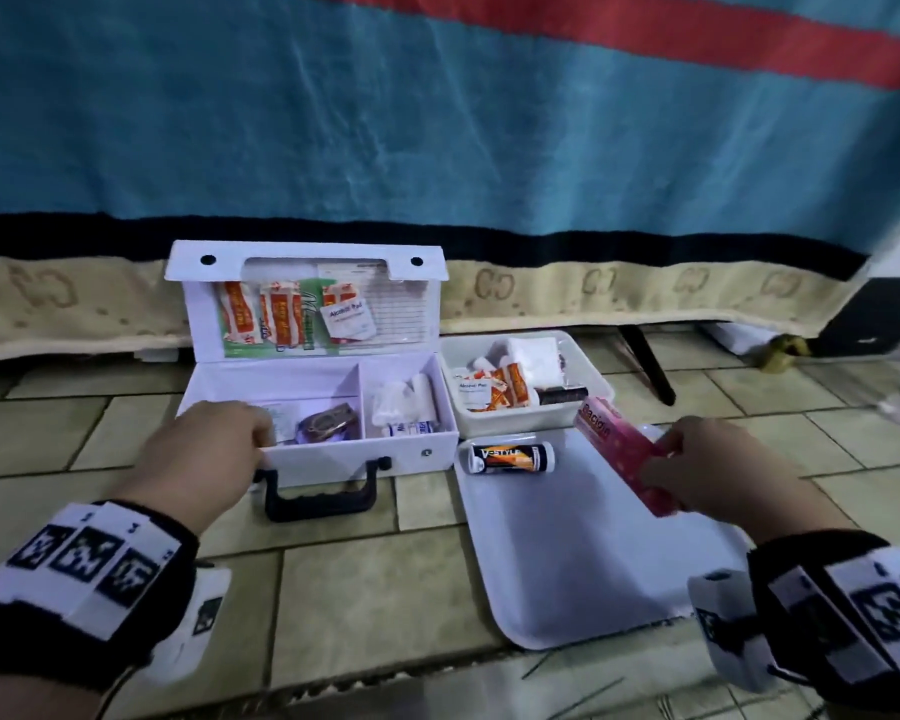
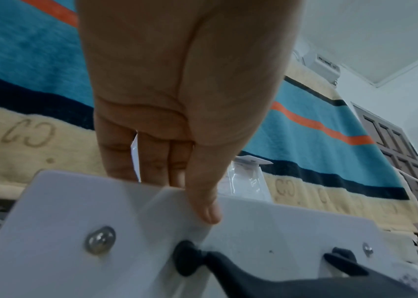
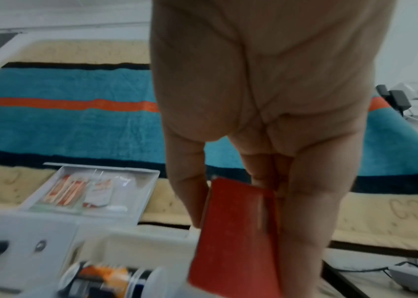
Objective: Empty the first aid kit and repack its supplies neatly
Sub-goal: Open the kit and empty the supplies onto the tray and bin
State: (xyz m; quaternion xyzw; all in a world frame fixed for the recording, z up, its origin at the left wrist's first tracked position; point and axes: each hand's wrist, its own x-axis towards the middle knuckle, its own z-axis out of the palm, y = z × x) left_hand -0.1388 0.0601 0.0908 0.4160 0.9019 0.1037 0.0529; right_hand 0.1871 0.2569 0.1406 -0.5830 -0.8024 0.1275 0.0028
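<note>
The white first aid kit (image 1: 333, 452) stands open on the tiled floor, lid up with orange sachets and an alcohol pad (image 1: 348, 318) tucked inside it. My left hand (image 1: 214, 444) grips the kit's front wall (image 2: 75, 211), thumb outside, fingers inside. Gauze rolls (image 1: 406, 402) fill its right compartment, and a dark round item (image 1: 328, 420) lies in the left one. My right hand (image 1: 697, 467) holds a pink Bacidin box (image 1: 622, 449), seen red in the right wrist view (image 3: 235, 238), above a white tray (image 1: 583, 553). A V-Style tube (image 1: 513, 458) lies on that tray.
A white bin (image 1: 596, 368) behind the tray holds sachets, gauze and a dark tube. A bed with a teal, red and black striped blanket (image 1: 437, 122) runs along the back. The kit's black handle (image 1: 318, 493) hangs at the front. A dark bed leg (image 1: 650, 368) stands right of the bin.
</note>
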